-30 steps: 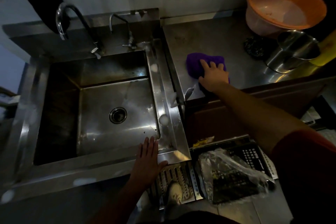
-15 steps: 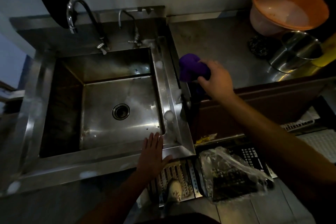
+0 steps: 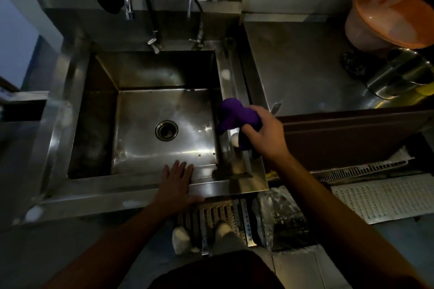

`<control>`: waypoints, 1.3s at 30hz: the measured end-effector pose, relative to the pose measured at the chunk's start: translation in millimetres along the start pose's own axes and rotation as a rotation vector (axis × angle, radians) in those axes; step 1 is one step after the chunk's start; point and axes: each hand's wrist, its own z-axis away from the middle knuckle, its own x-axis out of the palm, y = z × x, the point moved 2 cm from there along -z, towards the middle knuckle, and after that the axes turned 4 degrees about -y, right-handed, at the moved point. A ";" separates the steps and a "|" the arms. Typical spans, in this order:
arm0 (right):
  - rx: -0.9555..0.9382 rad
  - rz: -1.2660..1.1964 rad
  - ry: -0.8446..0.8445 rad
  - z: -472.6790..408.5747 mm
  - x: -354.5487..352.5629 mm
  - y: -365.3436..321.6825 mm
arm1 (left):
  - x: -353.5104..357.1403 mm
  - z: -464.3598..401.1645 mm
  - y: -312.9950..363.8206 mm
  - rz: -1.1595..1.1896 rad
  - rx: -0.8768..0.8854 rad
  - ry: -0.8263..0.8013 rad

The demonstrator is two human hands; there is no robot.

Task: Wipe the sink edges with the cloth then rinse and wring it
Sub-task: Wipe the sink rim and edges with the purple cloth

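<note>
My arms are bare from wrist to past the elbow; no sleeve, watch or band shows on either forearm. My left hand (image 3: 176, 185) wears no glove and no ring that I can make out, and my right hand (image 3: 265, 134) is bare as well. Below, at the bottom edge, I wear a dark garment (image 3: 211, 272) whose exact colour I cannot tell in this dim light. On my feet are pale, whitish shoes (image 3: 180, 239), rounded at the toes; their details are too blurred to tell.
</note>
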 end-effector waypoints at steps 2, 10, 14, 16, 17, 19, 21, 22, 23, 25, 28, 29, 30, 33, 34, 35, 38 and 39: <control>0.003 0.010 -0.007 -3.9 4.6 -0.4 | 0.0 -1.9 0.3 0.008 -0.018 -0.005; 0.024 -0.012 -0.040 -51.8 -2.3 10.0 | -3.8 -2.4 4.8 0.090 -0.042 0.169; -0.023 0.019 -0.157 -105.2 -0.4 19.3 | -2.3 -6.6 3.1 0.121 -0.065 0.165; -0.102 0.032 -0.166 -137.6 -0.1 19.2 | -4.9 -7.8 0.7 0.151 -0.086 0.162; -0.141 0.043 -0.148 -155.0 -1.1 17.9 | -7.5 -8.2 0.3 0.163 -0.096 0.161; -0.186 0.118 -0.144 -193.1 -3.3 15.9 | -8.6 -9.0 1.6 0.169 -0.109 0.156; -0.213 0.255 -0.149 -235.0 -1.5 12.5 | -9.4 -9.0 2.9 0.169 -0.119 0.142; -0.225 0.314 -0.146 -255.0 2.3 11.3 | -9.3 -9.0 2.6 0.174 -0.125 0.139; -0.235 0.360 -0.144 -273.3 7.9 10.5 | -9.9 -9.4 2.0 0.178 -0.131 0.143; -0.250 0.456 -0.129 -302.6 22.5 12.8 | -10.6 -9.4 1.5 0.189 -0.142 0.159; -0.231 0.648 -0.089 -331.5 41.0 23.3 | -8.5 -10.5 2.4 0.197 -0.139 0.208; -0.206 0.697 -0.089 -338.0 44.7 26.4 | -7.9 -10.6 2.7 0.194 -0.138 0.221; -0.174 0.738 -0.098 -344.5 49.2 29.5 | -7.3 -10.5 1.9 0.188 -0.139 0.234; -0.063 0.860 -0.175 -360.1 62.8 43.8 | -5.5 -12.6 1.2 0.165 -0.140 0.259; -0.033 0.865 -0.235 -362.1 67.3 48.5 | -5.5 -12.6 0.7 0.158 -0.138 0.266; -0.016 0.846 -0.301 -361.8 72.8 53.6 | -5.1 -12.4 0.0 0.161 -0.136 0.274; -0.026 0.810 -0.406 -354.1 92.2 72.3 | -7.2 -12.5 0.4 0.168 -0.138 0.272; -0.023 0.815 -0.416 -349.5 97.3 76.2 | -8.2 -13.0 0.9 0.160 -0.136 0.271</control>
